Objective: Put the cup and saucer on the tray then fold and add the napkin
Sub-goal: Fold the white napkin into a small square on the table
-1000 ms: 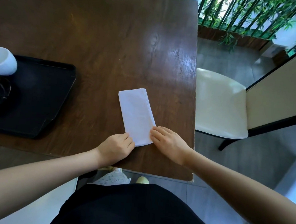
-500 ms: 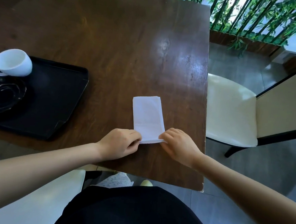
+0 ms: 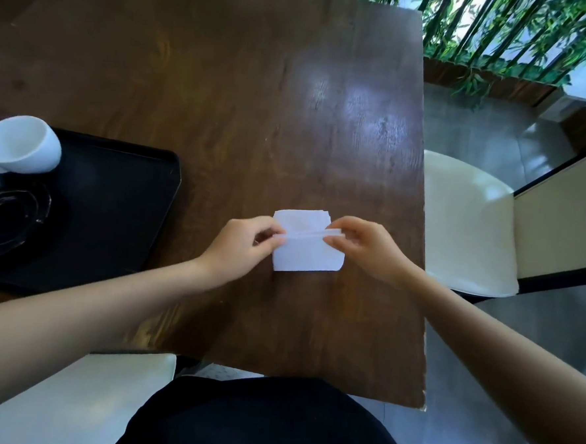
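Note:
A white paper napkin [image 3: 305, 255] lies on the brown table [image 3: 244, 92], its near half lifted and bent over toward the far half. My left hand [image 3: 244, 244] pinches the raised edge at its left corner. My right hand [image 3: 369, 248] pinches the same edge at the right corner. A black tray [image 3: 121, 204] sits at the left. On it a white cup [image 3: 20, 145] stands at the far left edge, beside a dark glass saucer [image 3: 7, 218] that is partly cut off by the frame.
A cream chair seat [image 3: 466, 225] stands close to the table's right edge. Another pale seat [image 3: 68, 400] is below the near edge at the left. Green plants [image 3: 522, 33] and a low wooden planter fill the far right. Grey floor lies to the right.
Both hands gripped the napkin's near edge, raised it and carried it away from me, so the long strip now folds in half. The camera view shifted left, showing more of the tray.

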Available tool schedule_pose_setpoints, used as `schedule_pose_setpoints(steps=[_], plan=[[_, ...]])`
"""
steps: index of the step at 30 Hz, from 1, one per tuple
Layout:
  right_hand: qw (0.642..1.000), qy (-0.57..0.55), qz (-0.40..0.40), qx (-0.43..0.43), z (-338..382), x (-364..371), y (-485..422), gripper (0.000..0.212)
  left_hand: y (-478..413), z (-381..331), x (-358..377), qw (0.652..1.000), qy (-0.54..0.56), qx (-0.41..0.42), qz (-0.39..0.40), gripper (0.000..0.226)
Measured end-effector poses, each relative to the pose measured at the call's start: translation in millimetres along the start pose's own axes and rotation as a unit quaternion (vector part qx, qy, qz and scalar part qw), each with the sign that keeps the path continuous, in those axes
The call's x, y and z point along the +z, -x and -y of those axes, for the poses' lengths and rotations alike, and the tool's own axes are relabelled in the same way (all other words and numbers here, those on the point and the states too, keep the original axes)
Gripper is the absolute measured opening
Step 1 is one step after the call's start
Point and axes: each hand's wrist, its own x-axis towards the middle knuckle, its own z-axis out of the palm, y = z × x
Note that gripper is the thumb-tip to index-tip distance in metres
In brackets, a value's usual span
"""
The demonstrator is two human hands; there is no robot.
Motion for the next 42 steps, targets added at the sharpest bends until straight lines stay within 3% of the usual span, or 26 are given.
schedule_pose_setpoints(steps=[7, 16, 20, 22, 24, 26, 30, 32, 34, 36, 42], plan=[[0.991, -0.02, -0.108, 0.079, -3.6, 24.4, -41.1, 0.015, -56.0, 27.6, -2.5, 0.998, -0.004, -0.061, 0.019, 0.013], [0.973, 0.082, -0.176, 0.127, -19.9, 55.4, -63.5, 0.016, -79.6, 54.3, 17.3, 0.994, -0.039, -0.095, 0.037, 0.015], [0.964, 0.134, -0.198, 0.116, -21.6, 62.4, -63.0, 0.018, -74.6, 51.0, 21.5, 0.989, -0.041, -0.14, 0.001, 0.014], [0.957, 0.163, -0.218, 0.099, -20.9, 63.3, -61.8, 0.018, -65.6, 43.3, 26.6, 0.988, -0.086, -0.112, -0.058, 0.02], [0.953, 0.188, -0.222, 0.09, -19.7, 64.4, -61.1, 0.021, -54.4, 32.9, 39.1, 0.982, -0.163, -0.017, -0.089, 0.031], [0.955, 0.196, -0.209, 0.082, -18.6, 62.9, -60.7, 0.025, -45.7, 25.6, 55.9, 0.973, -0.226, 0.038, -0.039, 0.043], [0.954, 0.16, -0.237, 0.092, -18.9, 46.0, -58.7, 0.034, -43.0, 31.8, 78.8, 0.949, -0.309, -0.012, 0.067, 0.055], [0.963, 0.186, -0.192, 0.033, -18.1, 46.1, -53.1, 0.042, -42.9, 35.8, 81.6, 0.945, -0.319, -0.018, 0.064, 0.056], [0.97, 0.231, -0.068, -0.029, -18.1, 57.8, -43.1, 0.052, -42.8, 38.3, 83.0, 0.941, -0.331, -0.014, 0.068, 0.058], [0.957, 0.289, 0.018, -0.034, -23.9, 69.0, -36.5, 0.061, -42.6, 41.4, 85.0, 0.933, -0.352, -0.007, 0.074, 0.058], [0.936, 0.351, 0.02, -0.022, -39.8, 73.1, -37.2, 0.059, -43.6, 47.2, 80.2, 0.938, -0.34, -0.018, 0.066, 0.058]])
